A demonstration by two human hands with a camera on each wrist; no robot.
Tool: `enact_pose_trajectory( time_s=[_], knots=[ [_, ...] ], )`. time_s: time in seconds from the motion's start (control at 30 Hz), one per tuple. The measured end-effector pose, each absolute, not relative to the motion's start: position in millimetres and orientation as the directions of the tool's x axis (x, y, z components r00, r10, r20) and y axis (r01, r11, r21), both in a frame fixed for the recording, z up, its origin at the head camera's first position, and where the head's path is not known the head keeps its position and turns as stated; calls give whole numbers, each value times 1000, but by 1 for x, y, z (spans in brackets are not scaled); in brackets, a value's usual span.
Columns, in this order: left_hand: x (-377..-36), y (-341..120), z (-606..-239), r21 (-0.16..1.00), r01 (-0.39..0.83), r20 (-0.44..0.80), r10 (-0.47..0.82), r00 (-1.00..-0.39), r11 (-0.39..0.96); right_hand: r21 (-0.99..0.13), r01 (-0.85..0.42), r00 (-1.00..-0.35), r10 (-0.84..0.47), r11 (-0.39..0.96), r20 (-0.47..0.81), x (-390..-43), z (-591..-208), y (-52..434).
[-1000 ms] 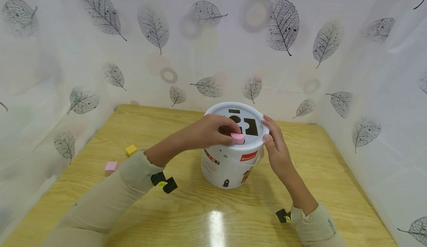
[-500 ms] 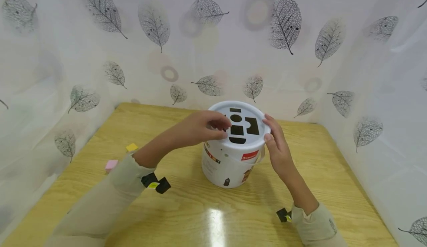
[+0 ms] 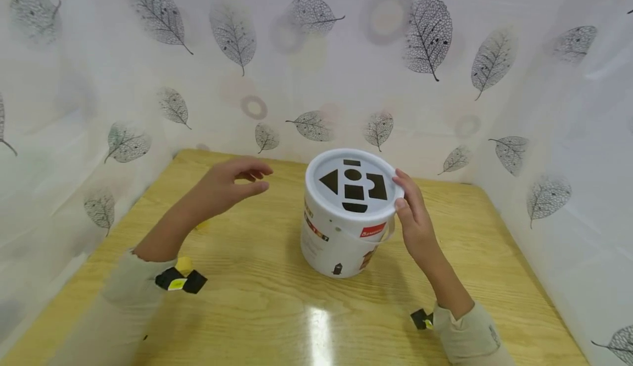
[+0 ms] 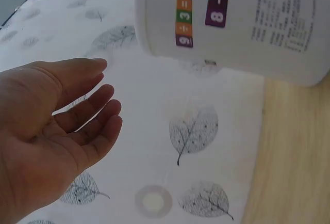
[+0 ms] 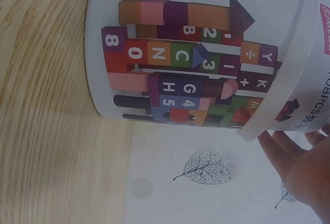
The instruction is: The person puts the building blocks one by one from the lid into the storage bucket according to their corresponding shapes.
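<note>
A white lidded bucket stands upright on the wooden table, printed with coloured toy blocks. Its lid has dark cut-out holes, among them a triangle, a circle and a square. At its right side my right hand holds the rim, thumb on the near side and fingers farther back. My left hand hovers left of the bucket with nothing in it, fingers loosely bent, apart from the bucket in the left wrist view too. A yellow block shows partly behind my left forearm, another yellow block by the wrist camera.
The wooden table meets a pale curtain with a leaf print at the back and both sides. A thin white bucket handle hangs at the bucket's right. Small black wrist cameras sit on both sleeves.
The pink rounded block my left hand pinched at the front slot is gone from view. That hand has moved left off the lid, its forearm now covering the pink block's spot. The right hand stays.
</note>
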State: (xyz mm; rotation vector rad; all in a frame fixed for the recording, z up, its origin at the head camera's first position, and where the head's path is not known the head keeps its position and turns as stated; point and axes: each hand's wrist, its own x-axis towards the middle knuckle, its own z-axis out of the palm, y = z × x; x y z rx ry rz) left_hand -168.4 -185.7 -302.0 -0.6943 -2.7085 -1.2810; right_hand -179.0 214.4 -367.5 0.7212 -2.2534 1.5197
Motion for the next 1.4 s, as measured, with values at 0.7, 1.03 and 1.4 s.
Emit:
enact_pose_trajectory(
  time_s=[0.7, 1.03, 1.4],
  knots=[
    [-167, -297, -387, 651, 165, 56, 170, -984, 741, -771, -572, -820, -228, 278, 526, -178, -368, 214],
    [-162, -326, -419, 654, 87, -17, 130, -991, 751, -760, -583, -812, -228, 287, 537, -179, -368, 214],
    [-166, -330, -435, 655, 9, -106, 103, -989, 756, -765, -582, -813, -226, 277, 537, -179, -368, 214]
  ],
)
